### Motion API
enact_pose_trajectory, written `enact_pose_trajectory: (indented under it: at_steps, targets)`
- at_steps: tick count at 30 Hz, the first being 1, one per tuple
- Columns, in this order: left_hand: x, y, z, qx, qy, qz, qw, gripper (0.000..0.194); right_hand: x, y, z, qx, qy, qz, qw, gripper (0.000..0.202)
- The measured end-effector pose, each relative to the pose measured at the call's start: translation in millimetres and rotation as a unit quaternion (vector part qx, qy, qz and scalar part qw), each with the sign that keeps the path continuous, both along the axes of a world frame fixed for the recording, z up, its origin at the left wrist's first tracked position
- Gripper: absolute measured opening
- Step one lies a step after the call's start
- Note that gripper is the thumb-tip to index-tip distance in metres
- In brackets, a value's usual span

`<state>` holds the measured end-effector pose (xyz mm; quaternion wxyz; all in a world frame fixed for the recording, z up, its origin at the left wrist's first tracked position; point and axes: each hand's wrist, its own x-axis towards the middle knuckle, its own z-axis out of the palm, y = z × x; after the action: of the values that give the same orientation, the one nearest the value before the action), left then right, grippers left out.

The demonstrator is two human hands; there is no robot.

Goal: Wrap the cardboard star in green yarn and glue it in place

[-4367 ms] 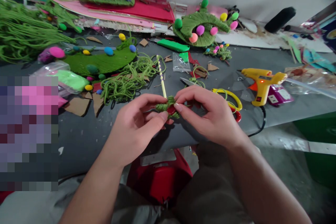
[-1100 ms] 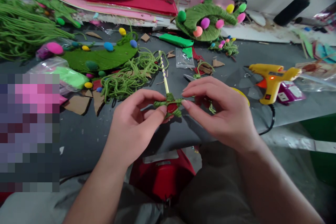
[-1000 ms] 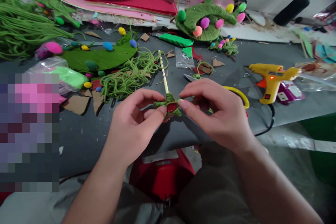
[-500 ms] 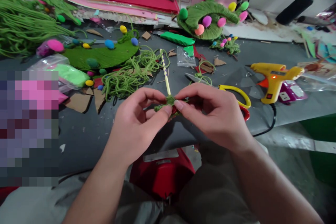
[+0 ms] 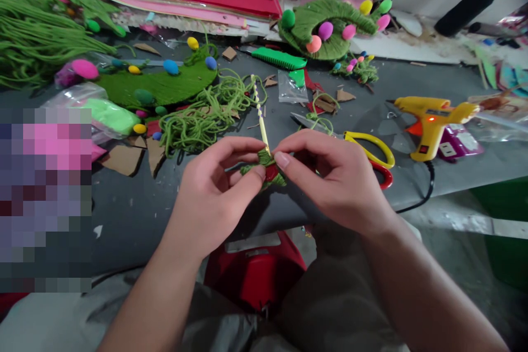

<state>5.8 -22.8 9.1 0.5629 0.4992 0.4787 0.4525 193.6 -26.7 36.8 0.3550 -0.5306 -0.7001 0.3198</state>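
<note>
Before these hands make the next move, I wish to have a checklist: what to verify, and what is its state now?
1. Left hand holding the small green yarn-wrapped piece with red centre: ok.
2. Grip of the right hand: cannot tell; its fingertips hide what they pinch.
3. Thin pale-yellow stick with dark marks fixed to the piece: cannot tell.
4. Yellow plastic glue gun, red light glowing, apart from both hands: ok.
5. Scissors with yellow and red handles fully in view: not ok, the right hand hides part.
6. Loose green yarn untangled: not ok, heaped in loops.
</note>
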Motion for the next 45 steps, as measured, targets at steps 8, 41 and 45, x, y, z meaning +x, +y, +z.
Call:
enact_pose_trajectory:
  at_steps: [8,41,45]
  targets:
    - [-2.0,1.0,-4.0,-0.014,-0.043,-0.001,0.999,0.017,-0.5,0.1,-2.2,0.004,-0.007,-0.018,1.0,0.008]
    - [0.5,0.0,-6.7,0.028,-0.02,0.056,0.998,0.021,-2.5,-3.3,-5.4,-0.011,0.04,-0.075,0.996,0.017]
    - [0.0,-0.3,-3.3,0.011,-0.013,0.037,0.999,0.022,-2.9,-2.7,-6.6,-0.015,0.043,-0.075,0.996,0.017]
